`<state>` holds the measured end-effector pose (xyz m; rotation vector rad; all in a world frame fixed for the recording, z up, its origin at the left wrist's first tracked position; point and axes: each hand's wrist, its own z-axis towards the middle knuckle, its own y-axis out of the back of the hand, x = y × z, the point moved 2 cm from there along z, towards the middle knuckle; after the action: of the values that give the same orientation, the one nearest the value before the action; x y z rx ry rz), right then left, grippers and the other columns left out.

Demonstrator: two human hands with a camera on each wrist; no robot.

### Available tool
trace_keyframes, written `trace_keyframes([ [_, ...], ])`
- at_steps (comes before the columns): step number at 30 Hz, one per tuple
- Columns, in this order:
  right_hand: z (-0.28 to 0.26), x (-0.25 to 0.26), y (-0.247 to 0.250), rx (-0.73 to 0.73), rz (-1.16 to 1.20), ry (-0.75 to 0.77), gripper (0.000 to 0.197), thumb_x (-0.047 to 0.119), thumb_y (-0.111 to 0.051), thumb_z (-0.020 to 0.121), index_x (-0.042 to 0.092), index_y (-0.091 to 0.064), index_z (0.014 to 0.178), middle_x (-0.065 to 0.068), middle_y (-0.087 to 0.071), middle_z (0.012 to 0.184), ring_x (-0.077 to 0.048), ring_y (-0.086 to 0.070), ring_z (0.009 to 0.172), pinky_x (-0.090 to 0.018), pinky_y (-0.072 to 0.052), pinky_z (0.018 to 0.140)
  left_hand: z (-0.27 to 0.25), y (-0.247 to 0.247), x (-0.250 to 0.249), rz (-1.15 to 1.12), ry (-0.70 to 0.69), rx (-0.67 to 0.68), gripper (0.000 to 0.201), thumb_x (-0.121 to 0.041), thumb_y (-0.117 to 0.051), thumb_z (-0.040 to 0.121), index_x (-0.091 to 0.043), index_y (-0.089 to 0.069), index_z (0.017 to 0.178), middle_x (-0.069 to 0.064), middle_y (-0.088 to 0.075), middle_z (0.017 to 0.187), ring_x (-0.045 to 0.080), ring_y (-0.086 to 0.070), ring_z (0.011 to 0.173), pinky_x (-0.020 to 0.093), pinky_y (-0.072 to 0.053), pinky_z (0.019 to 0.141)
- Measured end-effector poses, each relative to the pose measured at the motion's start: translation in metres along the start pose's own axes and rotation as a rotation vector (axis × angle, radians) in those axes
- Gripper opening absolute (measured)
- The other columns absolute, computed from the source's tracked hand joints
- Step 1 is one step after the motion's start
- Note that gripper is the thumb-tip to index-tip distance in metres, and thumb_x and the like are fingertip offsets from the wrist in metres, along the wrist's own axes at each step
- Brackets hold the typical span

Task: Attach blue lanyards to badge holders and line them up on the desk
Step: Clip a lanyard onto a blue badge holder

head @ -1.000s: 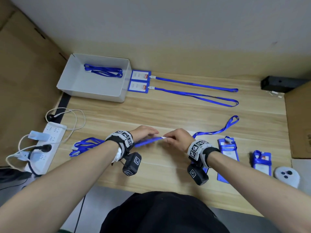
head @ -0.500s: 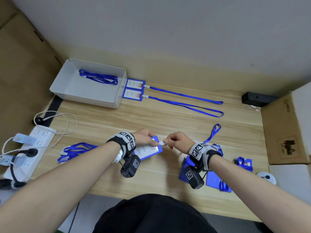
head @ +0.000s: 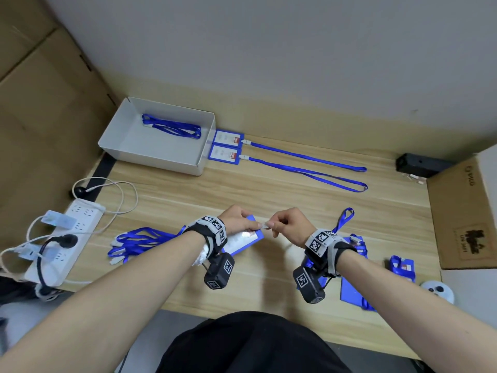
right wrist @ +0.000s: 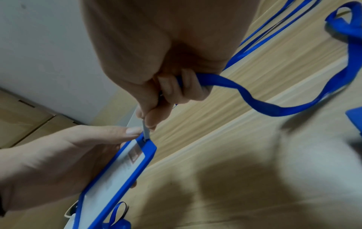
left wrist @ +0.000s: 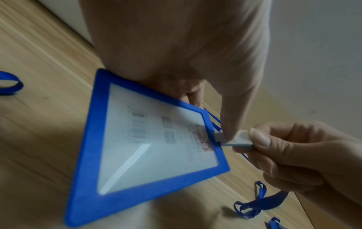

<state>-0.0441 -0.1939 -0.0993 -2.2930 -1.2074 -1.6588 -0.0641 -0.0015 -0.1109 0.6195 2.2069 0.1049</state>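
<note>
Left hand [head: 238, 220] and right hand [head: 289, 224] meet, fingers [left wrist: 260, 139] pinched, forearms extended.

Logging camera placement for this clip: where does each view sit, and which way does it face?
Head: above, facing down at the desk; both forearms show.
Left wrist: along the left hand toward the badge holder.
Right wrist: along the right hand toward the lanyard clip.
All three share the badge holder and clip.
</note>
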Motion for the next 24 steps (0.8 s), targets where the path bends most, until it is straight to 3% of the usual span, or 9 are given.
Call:
trace_keyframes([
  [7, -0.004, 0.014, 0.004, -0.061, 0.021, -0.009, 0.024, 0.011, -0.065, 0.089, -0.001, -0.073, 0.070, -0.007, -0.057, 0.053, -0.010, -0.036, 0.047, -0.019, -0.033, 0.050, -0.009, 0.006, -0.004, -0.027, -0.090, -0.023, 0.036, -0.036, -0.081, 0.075, -0.003, -0.065, 0.070, 0.003, -0.056, 0.065, 0.015, -0.050, 0.058, 0.027, -0.038, 0.060],
  [11, -0.003, 0.018, 0.006, -0.094, -0.014, -0.015, 0.028, 0.020, -0.068, 0.086, 0.004, -0.072, 0.063, -0.009, -0.052, 0.052, -0.012, -0.032, 0.046, -0.022, -0.031, 0.049, -0.007, 0.004, -0.008, -0.011, -0.093, -0.103, 0.036, -0.045, -0.081, 0.067, -0.019, -0.058, 0.059, -0.001, -0.055, 0.063, 0.015, -0.051, 0.059, 0.028, -0.039, 0.061],
  [15, 0.000, 0.019, 0.006, -0.105, -0.069, -0.015, 0.025, 0.024, -0.071, 0.088, 0.013, -0.075, 0.066, 0.006, -0.045, 0.045, -0.009, -0.031, 0.045, -0.022, -0.031, 0.048, -0.007, 0.000, -0.015, 0.068, -0.058, -0.153, 0.046, -0.064, -0.072, 0.053, -0.021, -0.057, 0.063, -0.003, -0.055, 0.062, 0.015, -0.050, 0.058, 0.028, -0.039, 0.059],
  [19, 0.003, 0.026, 0.003, -0.113, -0.165, 0.026, 0.022, 0.031, -0.071, 0.088, 0.020, -0.077, 0.069, 0.008, -0.037, 0.045, -0.011, -0.027, 0.050, -0.025, -0.031, 0.051, -0.006, -0.002, -0.018, 0.056, -0.008, -0.229, 0.024, -0.038, -0.072, 0.070, -0.020, -0.058, 0.064, -0.006, -0.058, 0.061, 0.014, -0.054, 0.059, 0.025, -0.042, 0.059],
  [21, 0.006, 0.028, 0.006, -0.127, -0.223, 0.021, 0.020, 0.030, -0.070, 0.088, 0.022, -0.077, 0.071, 0.007, -0.037, 0.048, -0.014, -0.027, 0.052, -0.028, -0.031, 0.051, -0.006, -0.001, -0.014, -0.034, -0.024, -0.200, 0.017, -0.030, -0.074, 0.076, -0.016, -0.065, 0.071, -0.005, -0.060, 0.065, 0.014, -0.056, 0.064, 0.023, -0.044, 0.060],
  [24, 0.009, 0.023, 0.014, -0.142, -0.268, -0.026, 0.018, 0.023, -0.068, 0.085, 0.024, -0.077, 0.070, 0.005, -0.044, 0.048, -0.015, -0.032, 0.050, -0.028, -0.034, 0.052, -0.009, 0.003, -0.006, -0.144, -0.043, -0.113, 0.004, -0.013, -0.071, 0.080, -0.011, -0.070, 0.082, 0.004, -0.068, 0.077, 0.018, -0.063, 0.070, 0.029, -0.052, 0.070],
])
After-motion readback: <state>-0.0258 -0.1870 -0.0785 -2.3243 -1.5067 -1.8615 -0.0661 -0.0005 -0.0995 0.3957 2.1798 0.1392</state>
